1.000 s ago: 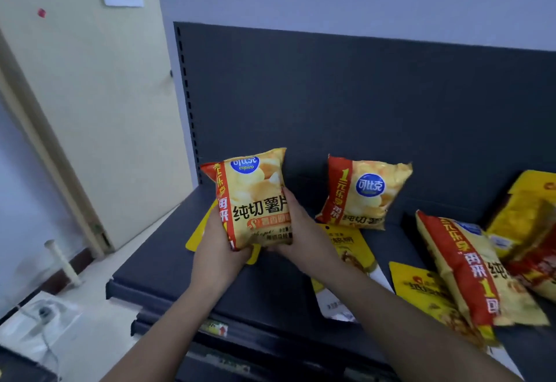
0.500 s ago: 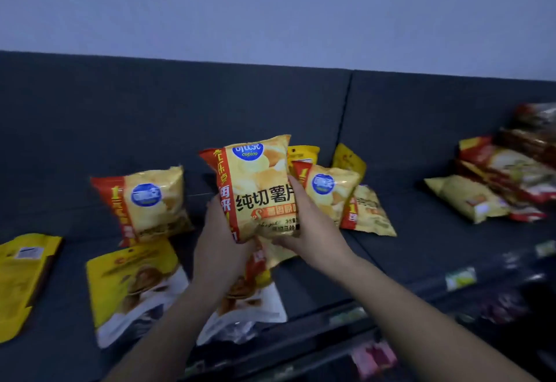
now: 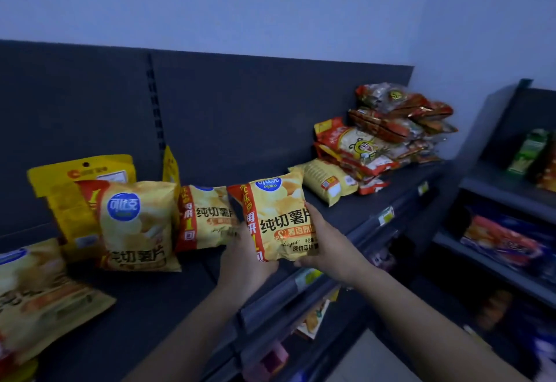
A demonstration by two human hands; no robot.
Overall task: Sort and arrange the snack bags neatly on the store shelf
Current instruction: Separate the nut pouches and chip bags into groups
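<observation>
Both hands hold 1 yellow potato chip bag (image 3: 279,219) upright, just above the front part of the dark shelf (image 3: 180,291). The bag's front faces the camera, with a red strip down its left side and a blue logo at the top. The left hand (image 3: 243,264) grips the bag's lower left corner from beneath. Its fingers go behind the pack, so I cannot tell how they lie there. The right hand (image 3: 328,249) grips the right edge, with its thumb over the front and the rest of its fingers hidden behind. Just to the left of the held bag, a second chip bag (image 3: 207,219) of the same print stands against the back panel (image 3: 270,116), its right edge hidden behind the held one. A third chip bag (image 3: 138,225) stands further left and nearer the camera, leaning on a yellow pouch (image 3: 81,177). A fourth chip bag (image 3: 36,294) lies flat at the lower left edge of the view, blurred. To the right of the held bag, a pale yellow bag (image 3: 328,183) lies on its side, and behind it rises a stack of red and orange bags (image 3: 388,129) at the shelf's far end. A price tag (image 3: 386,216) sits on the shelf's front rail. At the far right stands a second shelving unit (image 3: 505,195) with blurred goods.
</observation>
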